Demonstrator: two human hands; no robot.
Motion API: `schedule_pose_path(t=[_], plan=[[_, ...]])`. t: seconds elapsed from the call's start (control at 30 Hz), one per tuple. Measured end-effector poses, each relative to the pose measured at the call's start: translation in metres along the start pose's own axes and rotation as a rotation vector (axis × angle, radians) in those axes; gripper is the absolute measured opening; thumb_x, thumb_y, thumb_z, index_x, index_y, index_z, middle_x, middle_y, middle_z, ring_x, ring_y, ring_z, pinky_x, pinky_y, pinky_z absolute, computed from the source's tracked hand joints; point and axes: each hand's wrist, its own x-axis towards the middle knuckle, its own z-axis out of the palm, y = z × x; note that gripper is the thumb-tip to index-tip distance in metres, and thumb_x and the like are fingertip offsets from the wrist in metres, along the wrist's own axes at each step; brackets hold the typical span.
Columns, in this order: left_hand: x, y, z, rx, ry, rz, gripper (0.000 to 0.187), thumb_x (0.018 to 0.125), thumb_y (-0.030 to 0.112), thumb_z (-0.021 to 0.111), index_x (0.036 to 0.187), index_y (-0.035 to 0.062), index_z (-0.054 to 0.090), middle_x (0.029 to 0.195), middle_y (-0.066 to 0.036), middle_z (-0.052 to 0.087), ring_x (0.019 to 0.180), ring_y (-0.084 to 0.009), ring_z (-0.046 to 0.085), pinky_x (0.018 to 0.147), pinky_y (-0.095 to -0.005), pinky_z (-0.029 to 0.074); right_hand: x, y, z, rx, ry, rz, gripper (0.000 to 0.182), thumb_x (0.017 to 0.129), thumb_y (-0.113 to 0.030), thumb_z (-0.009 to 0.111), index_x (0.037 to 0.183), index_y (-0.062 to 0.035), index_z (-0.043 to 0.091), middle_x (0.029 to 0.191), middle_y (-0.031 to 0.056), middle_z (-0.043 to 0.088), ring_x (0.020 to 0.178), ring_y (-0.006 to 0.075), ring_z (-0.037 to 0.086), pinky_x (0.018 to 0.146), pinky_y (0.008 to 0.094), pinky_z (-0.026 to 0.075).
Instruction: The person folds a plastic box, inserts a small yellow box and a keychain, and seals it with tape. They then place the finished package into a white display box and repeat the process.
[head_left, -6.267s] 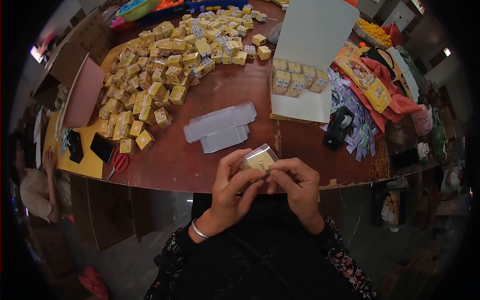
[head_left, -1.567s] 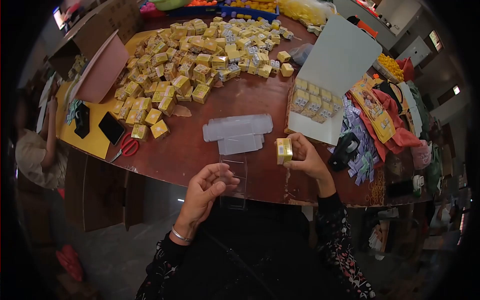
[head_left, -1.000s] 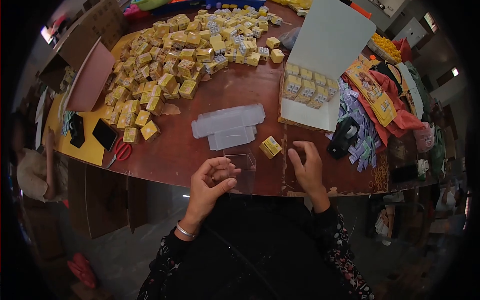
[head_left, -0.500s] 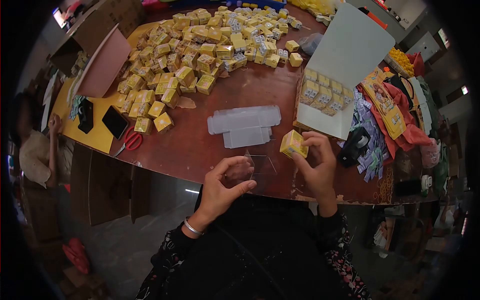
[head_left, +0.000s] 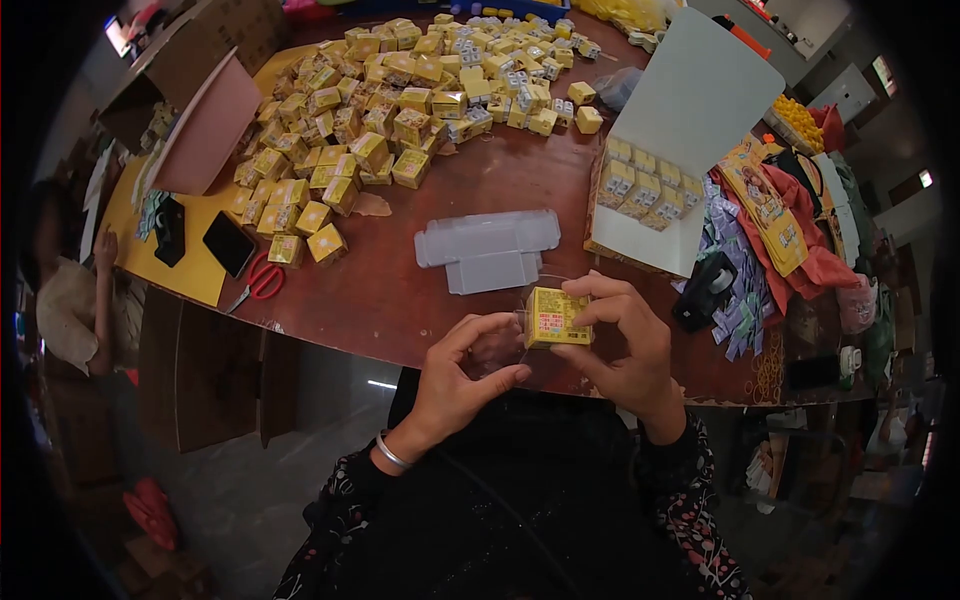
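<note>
Between thumb and fingers, my right hand (head_left: 625, 345) grips a small yellow printed box (head_left: 557, 318), its text side toward me. My left hand (head_left: 468, 365) is closed around a clear plastic box sleeve (head_left: 523, 345), whose thin see-through walls show only in part. The yellow box meets the sleeve's right side, close over the table's near edge. Just beyond my hands lies a flat, unfolded clear plastic box blank (head_left: 490, 252). To the right, an open carton (head_left: 640, 243) with a raised white lid holds rows of small yellow boxes (head_left: 650, 187).
A big heap of yellow boxes (head_left: 370, 110) covers the table's far left. Red scissors (head_left: 265, 278), a phone (head_left: 230, 243) and a pink tub (head_left: 205, 125) are at left. A black tape dispenser (head_left: 708, 293) rests on purple sachets (head_left: 740, 310) at right. Another person (head_left: 75, 310) sits far left.
My right hand has brought the yellow box left to the clear sleeve and turned its text side toward me. My left hand, still holding the sleeve, has shifted slightly right.
</note>
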Motion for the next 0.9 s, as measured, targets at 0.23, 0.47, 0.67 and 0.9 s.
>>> schedule_pose_path(t=[0.23,0.47,0.67,0.9], plan=[[0.002,0.001,0.005,-0.041,-0.01,-0.015,0.056,0.089,0.005,0.08,0.138,-0.0012,0.055,0.131,-0.008,0.059,0.125,-0.0205,0.063,0.106,-0.0325,0.053,-0.007,0.021,0.018,0.266,0.11,0.004,0.034,0.078,-0.005,0.088,0.1,-0.002,0.061,0.119,0.0196,0.069,0.112,0.0308,0.069,0.105,0.0483,0.052],[0.005,-0.001,0.005,-0.015,-0.018,-0.005,0.056,0.089,0.007,0.08,0.138,-0.0011,0.055,0.13,-0.008,0.06,0.123,-0.0198,0.064,0.104,-0.0323,0.054,-0.011,0.037,0.025,0.517,0.14,0.02,0.028,0.083,0.001,0.082,0.096,-0.0023,0.057,0.126,0.0216,0.061,0.121,0.0336,0.064,0.115,0.0528,0.042],[0.005,0.003,0.005,-0.005,-0.046,-0.057,0.056,0.093,0.004,0.075,0.143,-0.0031,0.05,0.128,-0.016,0.069,0.118,-0.0194,0.067,0.097,-0.0309,0.057,-0.009,0.033,0.019,0.561,0.107,0.151,0.028,0.083,0.007,0.078,0.097,-0.0023,0.056,0.129,0.021,0.058,0.123,0.0324,0.062,0.117,0.0504,0.04],[0.004,0.005,0.005,-0.015,0.003,-0.068,0.055,0.093,0.004,0.075,0.142,-0.0021,0.052,0.124,-0.016,0.071,0.115,-0.018,0.068,0.091,-0.0279,0.058,0.004,0.025,0.009,0.565,0.061,0.241,0.028,0.081,0.007,0.079,0.094,-0.002,0.056,0.131,0.022,0.058,0.126,0.03,0.06,0.109,0.0422,0.048]])
